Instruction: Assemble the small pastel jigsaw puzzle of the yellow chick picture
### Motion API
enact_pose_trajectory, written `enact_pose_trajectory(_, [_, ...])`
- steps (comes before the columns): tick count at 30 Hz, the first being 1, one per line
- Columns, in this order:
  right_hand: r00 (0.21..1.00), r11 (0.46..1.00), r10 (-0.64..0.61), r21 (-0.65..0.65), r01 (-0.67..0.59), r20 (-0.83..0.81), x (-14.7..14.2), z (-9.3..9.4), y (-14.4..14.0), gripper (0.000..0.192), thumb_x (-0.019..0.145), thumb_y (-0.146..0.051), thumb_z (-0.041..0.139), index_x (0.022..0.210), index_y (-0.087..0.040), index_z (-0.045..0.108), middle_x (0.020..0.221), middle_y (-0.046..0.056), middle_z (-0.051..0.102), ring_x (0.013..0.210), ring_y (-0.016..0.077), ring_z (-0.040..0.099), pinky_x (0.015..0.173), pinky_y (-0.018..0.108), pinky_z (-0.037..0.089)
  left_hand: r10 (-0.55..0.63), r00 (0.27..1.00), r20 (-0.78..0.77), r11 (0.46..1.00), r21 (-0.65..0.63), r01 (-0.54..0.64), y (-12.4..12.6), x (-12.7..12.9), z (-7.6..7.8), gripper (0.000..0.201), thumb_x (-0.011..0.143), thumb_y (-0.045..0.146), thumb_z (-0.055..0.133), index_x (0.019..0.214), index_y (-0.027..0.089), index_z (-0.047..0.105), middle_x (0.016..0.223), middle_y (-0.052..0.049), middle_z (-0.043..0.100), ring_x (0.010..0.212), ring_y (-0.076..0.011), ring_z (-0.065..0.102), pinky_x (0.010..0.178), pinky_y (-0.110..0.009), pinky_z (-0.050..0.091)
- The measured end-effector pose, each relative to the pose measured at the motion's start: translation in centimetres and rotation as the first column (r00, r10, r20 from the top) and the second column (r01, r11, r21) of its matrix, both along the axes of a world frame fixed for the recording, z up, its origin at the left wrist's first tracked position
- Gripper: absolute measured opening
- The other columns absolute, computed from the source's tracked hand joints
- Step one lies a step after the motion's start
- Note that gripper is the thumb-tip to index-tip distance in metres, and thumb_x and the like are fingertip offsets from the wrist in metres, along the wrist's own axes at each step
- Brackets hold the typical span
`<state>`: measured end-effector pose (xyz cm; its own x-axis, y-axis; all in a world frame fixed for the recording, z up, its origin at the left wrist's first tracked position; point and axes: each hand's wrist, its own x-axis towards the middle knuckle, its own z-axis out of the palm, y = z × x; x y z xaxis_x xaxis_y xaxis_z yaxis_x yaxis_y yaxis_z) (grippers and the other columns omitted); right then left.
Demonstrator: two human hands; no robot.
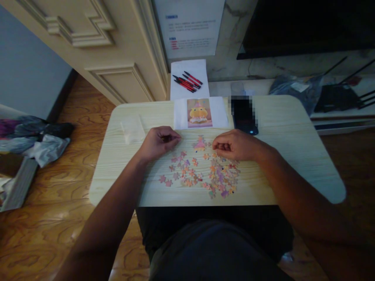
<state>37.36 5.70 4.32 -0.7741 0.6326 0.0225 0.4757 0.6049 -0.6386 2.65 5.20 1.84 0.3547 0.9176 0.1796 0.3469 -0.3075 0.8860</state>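
Lying between the two hands on the pale wood-grain table (299, 156), a small joined section of jigsaw puzzle (200, 145) sits just beside the right hand (234, 145) and a little farther from the left hand (160, 142). Its pink cone tapers away from the person, toward the printed reference picture (199, 113); its long axis is unclear. Both hands' fingertips are drawn in narrowly; I cannot tell whether either pinches a piece.
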Motion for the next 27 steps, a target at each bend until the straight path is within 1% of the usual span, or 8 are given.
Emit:
enact_pose_trajectory(3, [1.000, 1.000, 0.012, -0.021, -0.012, -0.001, -0.1, -0.2, 0.0, 0.009, 0.092, -0.020, 0.070, 0.088, -0.021, 0.077, 0.071, -0.002, 0.071, 0.061, 0.0129, 0.059, 0.065, 0.030, 0.040, 0.011, 0.999, 0.037, 0.998, -0.062, -0.009, 0.0, 0.0, -0.2, 0.019, 0.086, 0.033, 0.085, 0.088, 0.014, 0.086, 0.077, -0.007, 0.079, 0.065, -0.0137, 0.067, 0.058, -0.024, 0.051])
enact_pose_trajectory(8, [0.999, 0.998, 0.000, -0.056, -0.002, -0.036, -0.3, -0.3, 0.0, 0.015, 0.097, -0.022, 0.067, 0.085, -0.019, 0.076, 0.069, -0.002, 0.068, 0.059, 0.0119, 0.057, 0.065, 0.030, 0.038, 0.031, 0.996, 0.078, 0.996, -0.089, -0.024, 0.2, -0.2, -0.2, 0.019, 0.085, 0.034, 0.088, 0.087, 0.015, 0.086, 0.080, -0.007, 0.081, 0.065, -0.0132, 0.069, 0.059, -0.024, 0.054])
enact_pose_trajectory(11, [0.998, 0.988, -0.009, -0.155, 0.000, -0.056, -0.3, -0.1, 0.0, 0.014, 0.096, -0.025, 0.069, 0.088, -0.018, 0.078, 0.069, -0.002, 0.068, 0.060, 0.0115, 0.057, 0.064, 0.029, 0.039, 0.028, 0.996, 0.087, 0.990, -0.139, -0.015, 0.4, -0.5, -0.1, 0.020, 0.083, 0.035, 0.091, 0.085, 0.015, 0.086, 0.077, -0.006, 0.080, 0.063, -0.0122, 0.067, 0.057, -0.022, 0.052])
enact_pose_trajectory(14, [0.999, 0.962, -0.009, -0.272, -0.003, -0.043, 0.0, 0.1, 0.0, 0.017, 0.093, -0.033, 0.075, 0.091, -0.018, 0.082, 0.066, -0.003, 0.067, 0.060, 0.0116, 0.057, 0.064, 0.028, 0.040, 0.018, 0.994, 0.106, 0.987, -0.162, 0.000, 0.6, -0.7, 0.0, 0.020, 0.081, 0.034, 0.094, 0.083, 0.016, 0.086, 0.076, -0.006, 0.079, 0.061, -0.0117, 0.066, 0.055, -0.022, 0.050])
enact_pose_trajectory(17, [1.000, 0.915, 0.024, -0.402, -0.025, -0.009, 0.3, 0.4, -0.2, 0.023, 0.089, -0.040, 0.082, 0.094, -0.018, 0.086, 0.064, -0.003, 0.068, 0.058, 0.0118, 0.057, 0.063, 0.028, 0.039, 0.002, 0.994, 0.110, 0.987, -0.158, 0.015, 0.7, -0.8, 0.1, 0.020, 0.080, 0.033, 0.095, 0.083, 0.016, 0.086, 0.074, -0.006, 0.078, 0.059, -0.0108, 0.063, 0.054, -0.022, 0.047])
enact_pose_trajectory(19, [0.998, 0.886, 0.059, -0.462, -0.037, 0.034, 0.4, 0.7, -0.3, 0.023, 0.087, -0.039, 0.084, 0.097, -0.019, 0.088, 0.064, -0.003, 0.069, 0.058, 0.0122, 0.058, 0.062, 0.028, 0.039, -0.003, 0.994, 0.110, 0.987, -0.160, 0.021, 0.7, -0.8, 0.1, 0.018, 0.081, 0.032, 0.094, 0.082, 0.016, 0.086, 0.074, -0.005, 0.078, 0.058, -0.0104, 0.062, 0.053, -0.022, 0.047])
enact_pose_trajectory(23, [0.988, 0.891, 0.100, -0.453, -0.035, 0.119, 0.1, 1.3, -0.6, 0.020, 0.084, -0.034, 0.089, 0.098, -0.020, 0.089, 0.060, -0.006, 0.065, 0.059, 0.0127, 0.059, 0.065, 0.029, 0.040, -0.004, 0.993, 0.120, 0.983, -0.183, 0.026, 0.7, -0.8, 0.2, 0.017, 0.081, 0.031, 0.093, 0.083, 0.016, 0.086, 0.073, -0.004, 0.077, 0.057, -0.0098, 0.061, 0.052, -0.021, 0.046])
enact_pose_trajectory(27, [0.986, 0.898, 0.110, -0.438, -0.043, 0.129, -0.2, 1.3, -0.7, 0.019, 0.083, -0.034, 0.091, 0.096, -0.020, 0.089, 0.058, -0.007, 0.062, 0.059, 0.0124, 0.060, 0.065, 0.028, 0.039, 0.008, 0.993, 0.119, 0.979, -0.205, 0.017, 0.6, -0.7, 0.3, 0.018, 0.082, 0.032, 0.093, 0.084, 0.015, 0.086, 0.071, -0.003, 0.076, 0.055, -0.0084, 0.058, 0.051, -0.020, 0.043])
